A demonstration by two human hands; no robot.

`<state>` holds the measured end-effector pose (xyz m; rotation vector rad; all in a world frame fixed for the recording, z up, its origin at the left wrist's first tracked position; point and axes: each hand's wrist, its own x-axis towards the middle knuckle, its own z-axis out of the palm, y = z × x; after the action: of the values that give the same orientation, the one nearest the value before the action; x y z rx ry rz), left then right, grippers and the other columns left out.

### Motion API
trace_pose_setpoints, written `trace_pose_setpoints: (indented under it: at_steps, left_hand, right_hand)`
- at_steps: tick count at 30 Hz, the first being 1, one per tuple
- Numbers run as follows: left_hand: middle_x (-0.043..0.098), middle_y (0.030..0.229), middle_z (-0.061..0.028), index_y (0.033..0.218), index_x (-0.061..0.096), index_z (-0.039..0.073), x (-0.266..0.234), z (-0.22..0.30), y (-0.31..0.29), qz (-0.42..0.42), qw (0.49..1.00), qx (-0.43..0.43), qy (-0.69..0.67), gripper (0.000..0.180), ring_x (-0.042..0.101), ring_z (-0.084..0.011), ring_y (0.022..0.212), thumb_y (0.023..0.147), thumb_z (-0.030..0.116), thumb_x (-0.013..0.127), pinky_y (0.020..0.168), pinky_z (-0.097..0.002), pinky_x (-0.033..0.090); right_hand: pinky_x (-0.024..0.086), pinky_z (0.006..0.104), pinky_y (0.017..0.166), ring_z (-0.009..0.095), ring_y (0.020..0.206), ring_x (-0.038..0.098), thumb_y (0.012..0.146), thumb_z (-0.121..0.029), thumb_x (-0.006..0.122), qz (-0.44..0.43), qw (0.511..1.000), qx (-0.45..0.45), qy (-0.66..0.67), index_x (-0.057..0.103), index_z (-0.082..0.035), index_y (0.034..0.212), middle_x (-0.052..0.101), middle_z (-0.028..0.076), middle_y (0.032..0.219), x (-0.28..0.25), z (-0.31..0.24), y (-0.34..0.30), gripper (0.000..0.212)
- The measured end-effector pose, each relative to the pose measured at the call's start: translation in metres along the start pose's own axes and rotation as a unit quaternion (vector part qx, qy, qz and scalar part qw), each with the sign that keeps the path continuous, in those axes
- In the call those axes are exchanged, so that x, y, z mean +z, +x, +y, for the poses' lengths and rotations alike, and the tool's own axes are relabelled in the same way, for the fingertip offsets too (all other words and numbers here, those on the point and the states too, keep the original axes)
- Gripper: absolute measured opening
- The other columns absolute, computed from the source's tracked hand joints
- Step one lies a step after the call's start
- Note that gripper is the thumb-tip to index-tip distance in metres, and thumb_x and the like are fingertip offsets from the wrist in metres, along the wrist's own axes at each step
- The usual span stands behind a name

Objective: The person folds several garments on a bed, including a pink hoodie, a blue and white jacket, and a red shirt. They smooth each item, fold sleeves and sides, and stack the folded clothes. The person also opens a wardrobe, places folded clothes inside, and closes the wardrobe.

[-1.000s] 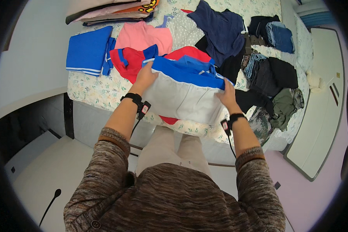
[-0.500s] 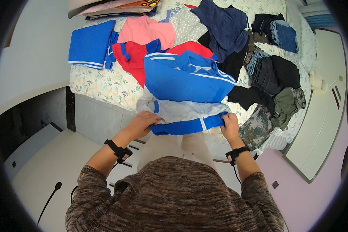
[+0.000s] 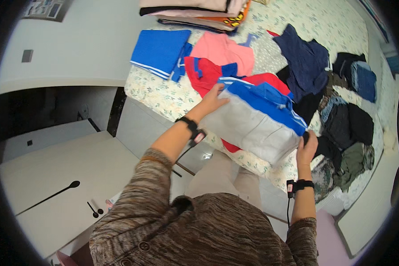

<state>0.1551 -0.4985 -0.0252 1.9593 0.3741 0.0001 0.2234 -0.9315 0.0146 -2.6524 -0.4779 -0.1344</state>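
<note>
A blue and pale grey collared sports top (image 3: 257, 122) with white shoulder stripes lies at the bed's near edge, folded up so its grey lower part covers much of the blue. My left hand (image 3: 215, 101) grips its left side near the striped shoulder. At the right side my right hand (image 3: 307, 148) pinches the edge by the other shoulder. Beneath and behind the top is a red shirt with blue trim (image 3: 202, 71). Beside that red shirt sits a folded blue garment with white stripes (image 3: 160, 51).
On the floral bedsheet (image 3: 148, 95) are a pink shirt (image 3: 226, 51), a dotted grey garment (image 3: 267, 55) and a navy shirt (image 3: 307, 62). A folded stack (image 3: 186, 13) stands at the back. Dark trousers (image 3: 361, 124), jeans (image 3: 363, 82) and camouflage clothing (image 3: 322, 177) lie right.
The top's lower part has been folded up toward the collar, and both hands have moved away from me with it. The view has swung left, so the bed appears further right.
</note>
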Motion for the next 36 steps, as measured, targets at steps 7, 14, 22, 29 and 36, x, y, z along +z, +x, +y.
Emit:
trace_pose_setpoints:
  at_steps: [7, 14, 22, 29, 36]
  left_hand:
    - [0.056, 0.117, -0.0249, 0.124, 0.045, -0.006, 0.009, -0.078, -0.005, -0.041, 0.976, -0.212, 0.030, 0.073, 0.055, -0.0336, 0.110, 0.069, 0.028, 0.078, 0.094, -0.0374, 0.044]
    - [0.057, 0.122, -0.0177, 0.129, 0.045, -0.005, 0.018, -0.100, -0.056, -0.033, 0.964, -0.257, -0.054, 0.067, 0.057, -0.0249, 0.110, 0.075, 0.020, 0.075, 0.092, -0.0362, 0.048]
    - [0.061, 0.118, -0.0129, 0.131, 0.047, 0.001, 0.025, -0.062, -0.013, -0.067, 0.938, -0.286, -0.185, 0.062, 0.060, -0.0236, 0.105, 0.078, 0.022, 0.073, 0.089, -0.0359, 0.049]
    - [0.062, 0.114, -0.0110, 0.127, 0.052, 0.001, 0.011, -0.040, -0.023, -0.109, 0.908, -0.353, -0.196, 0.058, 0.060, -0.0214, 0.102, 0.078, 0.025, 0.072, 0.087, -0.0333, 0.048]
    - [0.059, 0.120, -0.0101, 0.131, 0.049, 0.001, 0.000, 0.033, -0.070, -0.078, 0.926, -0.258, -0.263, 0.059, 0.057, -0.0208, 0.106, 0.076, 0.008, 0.069, 0.092, -0.0337, 0.046]
  right_hand:
    - [0.048, 0.0370, 0.082, 0.031, 0.097, 0.061, 0.082, -0.011, 0.065, -0.269, 0.908, 0.255, 0.196, 0.040, -0.003, 0.132, 0.060, 0.021, 0.111, 0.025, 0.035, -0.088, 0.057]
    - [0.049, 0.0324, 0.066, 0.019, 0.076, 0.060, 0.080, -0.019, 0.069, -0.334, 0.763, 0.488, 0.260, 0.040, -0.001, 0.134, 0.063, 0.013, 0.091, 0.048, 0.052, -0.177, 0.064]
    - [0.039, 0.0380, 0.099, 0.030, 0.120, 0.046, 0.074, -0.027, 0.077, -0.238, 0.758, 0.471, 0.383, 0.022, 0.000, 0.143, 0.044, 0.020, 0.135, 0.103, 0.075, -0.095, 0.092]
    - [0.042, 0.0380, 0.098, 0.027, 0.115, 0.052, 0.081, -0.013, 0.068, -0.262, 0.644, 0.478, 0.537, 0.040, -0.001, 0.134, 0.054, 0.014, 0.127, 0.107, 0.070, -0.065, 0.061]
    - [0.045, 0.0421, 0.095, 0.029, 0.113, 0.054, 0.081, -0.010, 0.063, -0.235, 0.612, 0.493, 0.572, 0.042, -0.004, 0.133, 0.056, 0.012, 0.125, 0.019, 0.032, -0.066, 0.056]
